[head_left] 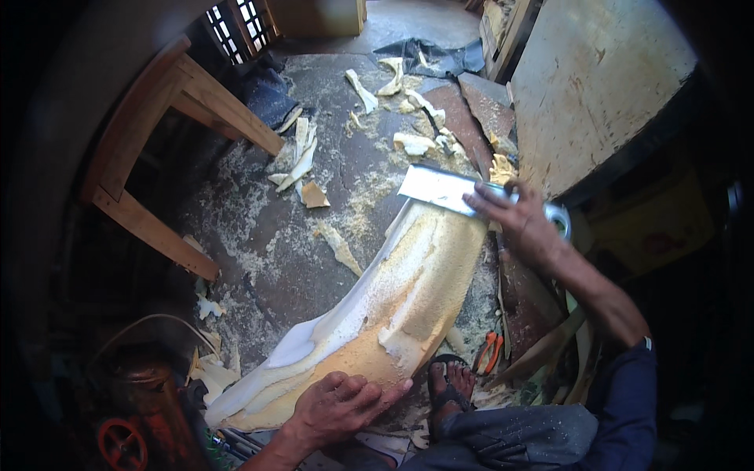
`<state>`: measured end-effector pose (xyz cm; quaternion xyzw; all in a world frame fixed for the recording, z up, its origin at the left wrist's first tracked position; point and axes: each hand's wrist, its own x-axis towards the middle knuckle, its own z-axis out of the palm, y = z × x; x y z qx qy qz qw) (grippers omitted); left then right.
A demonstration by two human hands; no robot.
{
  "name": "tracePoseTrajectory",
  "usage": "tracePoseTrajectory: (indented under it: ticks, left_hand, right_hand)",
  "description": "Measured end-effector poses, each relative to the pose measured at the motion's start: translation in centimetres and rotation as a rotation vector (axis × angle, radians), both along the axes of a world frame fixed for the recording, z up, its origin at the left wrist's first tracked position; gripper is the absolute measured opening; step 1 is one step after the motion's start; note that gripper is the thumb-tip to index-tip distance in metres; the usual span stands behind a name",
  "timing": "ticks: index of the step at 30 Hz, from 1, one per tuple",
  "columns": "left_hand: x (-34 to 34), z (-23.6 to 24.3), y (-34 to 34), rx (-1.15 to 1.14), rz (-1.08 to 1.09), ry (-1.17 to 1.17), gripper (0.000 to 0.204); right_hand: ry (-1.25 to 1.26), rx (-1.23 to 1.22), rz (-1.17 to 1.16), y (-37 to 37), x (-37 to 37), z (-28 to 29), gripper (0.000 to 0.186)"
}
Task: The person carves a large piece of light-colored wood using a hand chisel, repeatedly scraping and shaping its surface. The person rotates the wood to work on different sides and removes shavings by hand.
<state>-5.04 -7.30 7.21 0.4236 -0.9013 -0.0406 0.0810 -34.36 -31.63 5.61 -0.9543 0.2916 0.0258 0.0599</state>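
Note:
A long, curved piece of yellow and whitish foam [408, 290], its surface rough and carved, slants from the lower left up to the middle. My left hand [342, 404] grips its near edge, fingers curled against the foam. At the far end, my right hand [526, 220] holds a flat, shiny metal tool [436, 187] with a rounded loop at its right end. The tool lies crosswise on the foam's upper end, and its underside is hidden, so I cannot tell its exact kind.
Foam offcuts [302, 161] and pale crumbs litter the dark floor. Orange-handled pliers [488, 352] lie beside my sandaled foot [452, 385]. A wooden frame [149, 228] stands at left, above a rusty machine with a red wheel [122, 444]. A worn board [597, 86] leans at right.

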Motion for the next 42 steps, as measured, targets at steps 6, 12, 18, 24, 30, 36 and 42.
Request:
tracePoseTrajectory:
  ticks: [6, 12, 18, 24, 30, 36, 42]
  left_hand:
    - [-0.1, 0.0, 0.7, -0.011, 0.023, 0.053, 0.060]
    - [-0.4, -0.2, 0.6, -0.043, 0.013, 0.028, 0.063]
    - [-0.8, -0.1, 1.0, -0.069, -0.007, -0.019, 0.066]
    - [-0.9, -0.5, 1.4, -0.062, 0.010, -0.018, 0.063]
    - [-0.4, -0.9, 2.3, 0.010, 0.026, 0.027, 0.063]
    - [-0.5, -0.8, 2.4, -0.081, -0.030, -0.028, 0.056]
    - [-0.4, -0.8, 1.9, -0.042, -0.019, 0.015, 0.063]
  right_hand:
    - [-0.101, -0.220, -0.056, -3.0, -0.9, -1.0, 0.073]
    - [0.013, -0.229, 0.190, -1.4, -0.9, -1.5, 0.058]
    - [-0.137, -0.052, 0.348, 2.4, 0.6, 1.0, 0.080]
    - [0.115, -0.279, 0.272, 2.0, 0.6, 0.3, 0.069]
    - [0.081, -0.125, -0.128, -3.0, -0.8, 1.0, 0.073]
    - [0.060, -0.088, -0.013, -3.0, -1.9, 0.8, 0.072]
    - [0.047, -0.589, 0.245, 0.5, -2.4, -0.1, 0.055]
